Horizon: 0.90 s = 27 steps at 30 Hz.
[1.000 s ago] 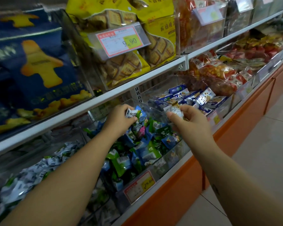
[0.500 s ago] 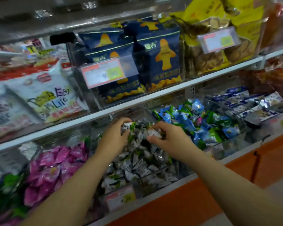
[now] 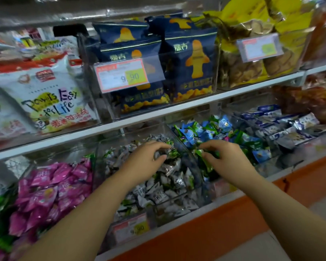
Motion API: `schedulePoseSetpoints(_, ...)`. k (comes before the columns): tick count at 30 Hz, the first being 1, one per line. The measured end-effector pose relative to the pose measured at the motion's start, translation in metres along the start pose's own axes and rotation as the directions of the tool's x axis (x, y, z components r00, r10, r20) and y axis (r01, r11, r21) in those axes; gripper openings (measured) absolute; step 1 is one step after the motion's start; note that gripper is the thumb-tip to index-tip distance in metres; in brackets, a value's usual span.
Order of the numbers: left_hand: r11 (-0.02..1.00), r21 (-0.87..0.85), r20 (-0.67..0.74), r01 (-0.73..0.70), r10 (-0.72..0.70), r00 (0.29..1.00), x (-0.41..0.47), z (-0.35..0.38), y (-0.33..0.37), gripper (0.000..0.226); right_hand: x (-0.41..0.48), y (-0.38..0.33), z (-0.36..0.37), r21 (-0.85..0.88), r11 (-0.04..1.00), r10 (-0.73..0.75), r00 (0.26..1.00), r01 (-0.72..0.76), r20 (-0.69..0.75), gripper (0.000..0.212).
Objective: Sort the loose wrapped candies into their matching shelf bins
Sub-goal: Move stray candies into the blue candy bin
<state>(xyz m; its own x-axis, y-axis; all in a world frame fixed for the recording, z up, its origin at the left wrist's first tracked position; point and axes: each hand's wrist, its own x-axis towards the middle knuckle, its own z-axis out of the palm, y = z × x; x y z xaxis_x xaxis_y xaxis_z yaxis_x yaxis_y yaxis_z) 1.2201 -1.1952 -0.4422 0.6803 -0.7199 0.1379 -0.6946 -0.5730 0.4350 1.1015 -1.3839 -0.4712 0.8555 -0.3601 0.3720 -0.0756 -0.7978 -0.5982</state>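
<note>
Presently mid-sort. Left grip (image 3: 145, 161) pinches silver candy (image 3: 165, 154) above silver-candy bin (image 3: 194, 178); right grip (image 3: 228, 159) pinches green candy (image 3: 203, 157) beside divider. Next, likely: release each into matching bin.

Right hand (image 3: 229, 160) now at green candies (image 3: 204, 163)

Two hands (image 3: 145, 160) (image 3: 229, 159), three price tags (image 3: 120, 75) (image 3: 259, 47) (image 3: 131, 229), four navy snack bags (image 3: 190, 68); candies (image 3: 169, 187) too many to count.
</note>
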Motion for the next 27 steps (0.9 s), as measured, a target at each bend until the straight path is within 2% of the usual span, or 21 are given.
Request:
schedulePoseSetpoints(2, 0.999, -0.010, 0.025, -0.031, 0.031, 0.999, 0.012, 0.014, 0.015, 0.030, -0.004, 0.023, -0.018, 0.034, 0.996, 0.082, 0.996, -0.081, -0.018, 0.023)
schedulePoseSetpoints(4, 0.997, 0.014, 0.021, -0.076, 0.075, 0.997, 0.025, 0.028, 0.030, 0.029, -0.006, 0.049, -0.034, -0.015, 0.994, 0.105, 0.994, -0.104, 0.020, 0.021)
schedulePoseSetpoints(7, 0.994, 0.001, -0.011, -0.106, 0.106, 0.994, 0.042, 0.049, 0.049, 0.027, -0.012, 0.082, -0.047, -0.080, 0.993, 0.105, 0.960, -0.087, 0.260, 0.021)
schedulePoseSetpoints(9, 0.994, 0.012, -0.021, -0.107, 0.108, 0.994, 0.051, 0.061, 0.057, 0.027, -0.013, 0.100, -0.044, -0.172, 0.984, 0.111, 0.932, -0.054, 0.345, 0.026)
schedulePoseSetpoints(11, 0.991, 0.067, -0.022, -0.112, 0.114, 0.993, 0.057, 0.071, 0.061, 0.026, -0.011, 0.111, -0.043, -0.264, 0.963, 0.132, 0.940, -0.047, 0.315, 0.029)
schedulePoseSetpoints(13, 0.987, 0.120, -0.032, -0.109, 0.113, 0.993, 0.061, 0.077, 0.061, 0.024, -0.004, 0.117, -0.044, -0.255, 0.962, 0.165, 0.947, -0.094, 0.274, 0.032)
schedulePoseSetpoints(18, 0.992, 0.078, -0.071, -0.094, 0.100, 0.992, 0.062, 0.081, 0.059, 0.023, 0.015, 0.119, -0.043, -0.239, 0.965, 0.176, 0.941, -0.107, 0.289, 0.038)
schedulePoseSetpoints(22, 0.993, 0.078, -0.067, -0.086, 0.091, 0.994, 0.061, 0.082, 0.062, 0.023, 0.022, 0.115, -0.045, -0.283, 0.958, 0.117, 0.971, -0.055, 0.208, 0.026)
schedulePoseSetpoints(25, 0.994, 0.056, -0.098, -0.094, 0.099, 0.990, 0.059, 0.084, 0.063, 0.024, 0.022, 0.108, -0.044, -0.341, 0.940, 0.107, 0.946, 0.005, 0.308, 0.018)
schedulePoseSetpoints(27, 0.993, 0.042, -0.133, -0.109, 0.114, 0.985, 0.058, 0.085, 0.062, 0.024, 0.024, 0.102, -0.039, -0.412, 0.911, 0.142, 0.909, 0.035, 0.393, 0.026)
